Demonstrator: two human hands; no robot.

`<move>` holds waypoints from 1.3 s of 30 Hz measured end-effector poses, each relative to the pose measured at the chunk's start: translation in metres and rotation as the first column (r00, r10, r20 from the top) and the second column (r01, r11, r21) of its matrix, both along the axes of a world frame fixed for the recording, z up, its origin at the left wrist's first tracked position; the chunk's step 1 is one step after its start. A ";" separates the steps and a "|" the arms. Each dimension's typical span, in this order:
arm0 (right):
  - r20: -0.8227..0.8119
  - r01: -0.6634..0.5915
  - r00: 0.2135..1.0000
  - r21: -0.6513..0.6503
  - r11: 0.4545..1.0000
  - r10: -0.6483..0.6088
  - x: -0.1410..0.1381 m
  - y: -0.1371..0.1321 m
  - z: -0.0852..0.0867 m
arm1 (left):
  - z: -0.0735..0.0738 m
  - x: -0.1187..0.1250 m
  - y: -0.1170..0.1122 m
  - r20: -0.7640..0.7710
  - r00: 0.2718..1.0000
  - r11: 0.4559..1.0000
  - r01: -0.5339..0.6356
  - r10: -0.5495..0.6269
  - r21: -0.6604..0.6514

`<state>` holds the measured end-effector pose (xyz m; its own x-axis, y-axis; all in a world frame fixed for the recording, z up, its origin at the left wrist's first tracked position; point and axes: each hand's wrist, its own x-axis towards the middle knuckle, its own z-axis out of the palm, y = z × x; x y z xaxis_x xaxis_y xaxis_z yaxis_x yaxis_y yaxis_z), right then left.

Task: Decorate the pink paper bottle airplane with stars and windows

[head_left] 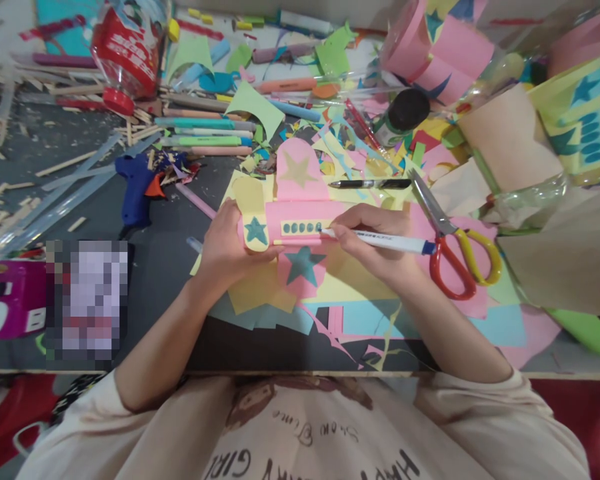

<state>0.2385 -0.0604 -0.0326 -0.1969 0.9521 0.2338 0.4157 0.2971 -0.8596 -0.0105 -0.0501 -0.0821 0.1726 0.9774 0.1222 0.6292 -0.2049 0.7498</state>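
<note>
A pink paper airplane lies across coloured paper sheets at the table's middle. It has teal stars, a yellow tail piece and a yellow strip of teal ovals. My left hand is closed round its tail end, thumb on the yellow piece. My right hand pinches a white marker with a blue cap. The marker's tip touches the right end of the yellow strip.
Red-and-yellow scissors lie just right of my right hand. A black pen lies behind the plane. A blue glue gun, coloured straws, paper scraps, a red-capped bottle and paper-covered bottles crowd the table.
</note>
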 end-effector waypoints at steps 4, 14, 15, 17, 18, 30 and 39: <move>0.001 0.009 1.000 0.021 1.000 -0.009 0.000 0.000 -0.001 | 0.002 0.001 0.002 0.007 1.000 1.000 0.012 -0.012 -0.007; -0.041 -0.004 0.999 0.032 0.999 0.006 -0.003 0.000 -0.001 | -0.001 -0.001 0.002 0.004 1.000 1.000 0.020 -0.021 0.019; -0.044 -0.014 0.999 0.020 1.000 0.015 -0.003 0.000 0.000 | -0.001 0.000 0.002 -0.001 1.000 0.999 0.025 -0.025 0.027; -0.051 -0.015 0.999 0.007 1.000 0.016 -0.003 0.000 0.000 | 0.000 0.001 0.003 -0.010 1.000 0.999 0.026 -0.026 0.034; -0.055 -0.011 0.998 0.003 1.000 0.011 -0.003 0.001 0.000 | 0.000 0.001 0.003 -0.013 1.000 0.999 0.022 -0.022 0.033; -0.060 -0.034 0.998 -0.007 0.999 0.034 -0.003 0.001 0.000 | -0.001 0.000 0.002 -0.006 1.000 1.000 -0.014 0.014 0.015; -0.056 -0.013 0.998 -0.006 1.000 0.013 0.000 0.001 -0.001 | 0.004 0.003 0.001 -0.002 1.000 0.999 0.013 -0.013 0.034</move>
